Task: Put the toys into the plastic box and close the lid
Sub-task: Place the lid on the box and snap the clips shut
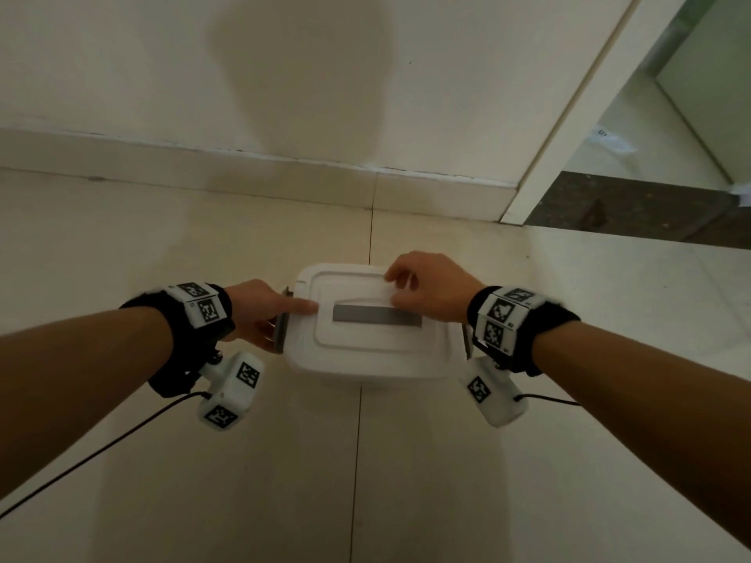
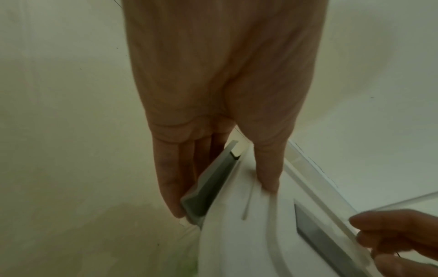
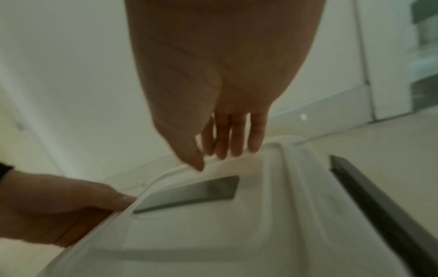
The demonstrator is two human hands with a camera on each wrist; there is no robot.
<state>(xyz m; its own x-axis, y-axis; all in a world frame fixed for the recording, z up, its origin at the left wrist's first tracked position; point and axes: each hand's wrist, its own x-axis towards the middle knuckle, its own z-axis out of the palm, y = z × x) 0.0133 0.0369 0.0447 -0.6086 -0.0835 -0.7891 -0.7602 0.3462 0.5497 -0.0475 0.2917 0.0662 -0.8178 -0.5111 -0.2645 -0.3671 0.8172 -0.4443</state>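
head view: plastic box point(image 1: 365, 371) on tiled floor point(image 1: 365, 461) near wall point(image 1: 284, 75), lid point(image 1: 357, 343) lying on top. left hand point(image 1: 260, 306) at box's left end, thumb point(image 1: 300, 306) flat on lid, grey latch point(image 1: 282, 323) tilted outward. right hand point(image 1: 430, 286) over lid's far right part, loosely bent.
left wrist view: fingers point(image 2: 170, 187) straight along latch's outer face, thumb tip pressing lid; grip wide, nothing clasped.
right wrist view, blurred: fingertips point(image 3: 237, 148) touching lid's far rim, hand relaxed, clasping nothing. second latch point(image 3: 379, 206) at right end, standing away from lid.

White lid point(image 1: 357, 339) with grey handle inset point(image 1: 376, 315), grey side latch point(image 1: 281, 333), black-and-white patterned wrist markers point(image 1: 209, 310) — cream floor point(image 1: 406, 481)
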